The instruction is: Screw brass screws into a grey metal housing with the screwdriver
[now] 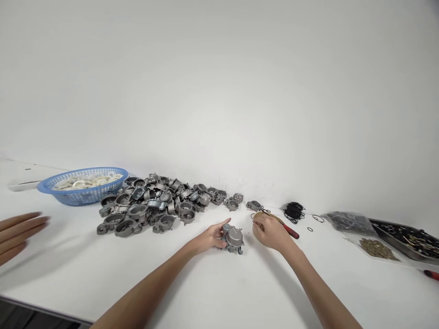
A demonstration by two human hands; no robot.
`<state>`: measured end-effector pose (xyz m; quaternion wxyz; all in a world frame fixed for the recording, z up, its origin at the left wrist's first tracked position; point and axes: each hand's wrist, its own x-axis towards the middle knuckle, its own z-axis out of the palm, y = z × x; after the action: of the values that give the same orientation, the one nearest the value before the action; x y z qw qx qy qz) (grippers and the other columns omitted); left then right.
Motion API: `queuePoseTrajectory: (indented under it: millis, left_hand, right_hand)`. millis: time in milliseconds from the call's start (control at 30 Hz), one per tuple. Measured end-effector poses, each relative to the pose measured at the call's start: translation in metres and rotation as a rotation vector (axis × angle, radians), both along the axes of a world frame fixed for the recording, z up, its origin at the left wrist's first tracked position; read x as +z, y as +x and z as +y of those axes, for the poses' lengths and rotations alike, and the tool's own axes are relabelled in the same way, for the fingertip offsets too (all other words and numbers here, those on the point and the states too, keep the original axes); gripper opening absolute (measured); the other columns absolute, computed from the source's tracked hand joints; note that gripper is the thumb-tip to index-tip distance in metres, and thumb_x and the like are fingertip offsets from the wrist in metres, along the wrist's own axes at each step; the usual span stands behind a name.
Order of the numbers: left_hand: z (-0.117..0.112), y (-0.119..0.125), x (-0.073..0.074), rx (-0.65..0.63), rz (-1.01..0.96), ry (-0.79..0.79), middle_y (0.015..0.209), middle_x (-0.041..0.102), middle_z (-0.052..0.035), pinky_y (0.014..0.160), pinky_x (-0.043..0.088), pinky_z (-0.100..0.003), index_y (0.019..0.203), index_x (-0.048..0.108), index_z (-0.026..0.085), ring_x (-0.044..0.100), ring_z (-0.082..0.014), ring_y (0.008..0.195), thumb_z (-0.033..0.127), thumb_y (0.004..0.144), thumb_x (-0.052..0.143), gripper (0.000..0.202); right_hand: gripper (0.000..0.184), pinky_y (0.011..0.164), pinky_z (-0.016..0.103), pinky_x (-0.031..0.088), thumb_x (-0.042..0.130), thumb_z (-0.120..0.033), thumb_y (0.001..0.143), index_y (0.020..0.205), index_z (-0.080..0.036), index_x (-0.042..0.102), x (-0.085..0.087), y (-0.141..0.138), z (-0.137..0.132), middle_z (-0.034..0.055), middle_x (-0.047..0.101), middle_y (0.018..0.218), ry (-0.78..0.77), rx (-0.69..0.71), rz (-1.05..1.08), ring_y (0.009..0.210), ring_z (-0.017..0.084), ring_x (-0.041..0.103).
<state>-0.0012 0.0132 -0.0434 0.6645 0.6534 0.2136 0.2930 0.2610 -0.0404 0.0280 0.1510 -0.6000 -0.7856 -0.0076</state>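
Left hand (pixel 207 240) held a gray metal part (pixel 235 237) on the near middle of the worktop (pixel 219 292); apart on its right, the right hand (pixel 270 232) seemed curled round small brassy bits (pixel 260 226). A loose pinch could spill the bits.

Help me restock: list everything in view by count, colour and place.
Basket: one, blue, far left
Pale rings: many, cream, in basket
Castings: many, grey, left of centre
Held casting: one, grey, centre
Black rings: many, black, right of centre
Yellow item: one, yellow, mid-right, partly hidden
Red handles: two, red, right side
Filled bag: one, clear, right
Brass pieces: many, brass, right
Loaded tray: one, metallic, far right
Wall: one, white, behind
Table: one, white, beneath
Another person's hand: one, left edge
Left hand: one, centre, gripping casting
Right hand: one, right of centre
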Motion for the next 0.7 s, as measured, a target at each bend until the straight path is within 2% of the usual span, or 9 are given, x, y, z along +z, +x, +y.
queuePoseTrajectory:
  millis: [33, 100, 167, 233, 300, 367, 433, 567, 700]
  left_hand:
    - [-0.001, 0.002, 0.0, 0.021, -0.001, -0.02, 0.144, 0.048, -0.0136, 0.088, 0.045, -0.035, 0.157, 0.022, 0.027, 0.048, -0.0324, 0.128, 0.019, 0.071, 0.078, 0.103]
    - [-0.003, 0.006, 0.001, 0.059, -0.027, -0.046, 0.145, 0.045, -0.0125, 0.08, 0.045, -0.03, 0.157, 0.02, 0.031, 0.049, -0.0322, 0.126, 0.014, 0.068, 0.074, 0.106]
    - [-0.005, 0.011, 0.003, 0.087, -0.057, -0.046, 0.145, 0.044, -0.0123, 0.076, 0.043, -0.027, 0.154, 0.025, 0.031, 0.05, -0.0321, 0.124, 0.01, 0.064, 0.069, 0.103]
    - [-0.008, 0.014, 0.006, 0.114, -0.071, -0.022, 0.144, 0.044, -0.0124, 0.076, 0.043, -0.028, 0.148, 0.035, 0.03, 0.049, -0.0322, 0.124, 0.009, 0.062, 0.066, 0.093]
    - [-0.011, 0.013, 0.01, 0.145, -0.085, 0.04, 0.143, 0.046, -0.012, 0.082, 0.044, -0.032, 0.139, 0.044, 0.027, 0.048, -0.032, 0.125, 0.013, 0.065, 0.064, 0.077]
    - [-0.016, 0.009, 0.015, 0.168, -0.066, 0.156, 0.139, 0.049, -0.0111, 0.092, 0.043, -0.037, 0.132, 0.049, 0.025, 0.047, -0.0312, 0.125, 0.022, 0.074, 0.064, 0.06]
    - [-0.022, 0.006, 0.021, 0.184, 0.028, 0.31, 0.133, 0.053, -0.0098, 0.1, 0.04, -0.041, 0.129, 0.05, 0.025, 0.05, -0.0293, 0.122, 0.031, 0.082, 0.066, 0.05]
    - [-0.029, 0.006, 0.027, 0.282, 0.23, 0.509, 0.125, 0.056, -0.0086, 0.098, 0.043, -0.042, 0.123, 0.05, 0.024, 0.057, -0.0258, 0.109, 0.034, 0.073, 0.082, 0.06]
    - [-0.03, 0.011, 0.026, 0.305, 0.221, 0.538, 0.123, 0.058, -0.0099, 0.098, 0.047, -0.043, 0.121, 0.054, 0.022, 0.059, -0.0249, 0.106, 0.03, 0.072, 0.082, 0.057]
  right_hand:
    - [0.039, 0.077, 0.032, 0.044, 0.041, -0.034, 0.099, 0.122, -0.019, 0.069, -0.008, 0.007, 0.0, 0.0134, 0.071, 0.108, -0.02, -0.038, -0.004, 0.098, 0.027, 0.066]
    - [0.052, 0.07, 0.032, 0.044, 0.044, -0.044, 0.098, 0.145, -0.023, 0.05, -0.023, 0.017, -0.002, 0.0136, 0.072, 0.107, -0.074, -0.101, -0.029, 0.094, 0.03, 0.068]
    - [0.059, 0.067, 0.03, 0.042, 0.043, -0.05, 0.098, 0.152, -0.025, 0.038, -0.031, 0.02, -0.003, 0.0132, 0.072, 0.107, -0.128, -0.157, -0.06, 0.095, 0.03, 0.068]
    - [0.052, 0.063, 0.028, 0.04, 0.044, -0.048, 0.098, 0.142, -0.021, 0.05, -0.034, 0.02, -0.004, 0.0134, 0.072, 0.104, -0.157, -0.191, -0.07, 0.094, 0.029, 0.068]
    - [0.036, 0.059, 0.027, 0.037, 0.049, -0.04, 0.097, 0.116, -0.016, 0.067, -0.032, 0.02, -0.002, 0.013, 0.073, 0.096, -0.167, -0.209, -0.066, 0.089, 0.027, 0.068]
    - [0.026, 0.056, 0.026, 0.034, 0.052, -0.033, 0.095, 0.089, -0.015, 0.07, -0.03, 0.022, -0.001, 0.0113, 0.072, 0.086, -0.167, -0.223, -0.06, 0.08, 0.024, 0.067]
    - [0.025, 0.054, 0.026, 0.031, 0.053, -0.029, 0.094, 0.076, -0.016, 0.066, -0.028, 0.025, 0.001, 0.009, 0.069, 0.078, -0.162, -0.233, -0.052, 0.072, 0.021, 0.065]
    - [0.027, 0.053, 0.026, 0.028, 0.055, -0.03, 0.092, 0.069, -0.017, 0.061, -0.03, 0.029, 0.001, 0.0064, 0.066, 0.072, -0.153, -0.233, -0.038, 0.068, 0.019, 0.062]
    - [0.019, 0.053, 0.027, 0.027, 0.058, -0.027, 0.089, 0.073, -0.017, 0.062, -0.033, 0.03, 0.002, 0.0066, 0.066, 0.078, -0.143, -0.215, -0.044, 0.072, 0.02, 0.062]
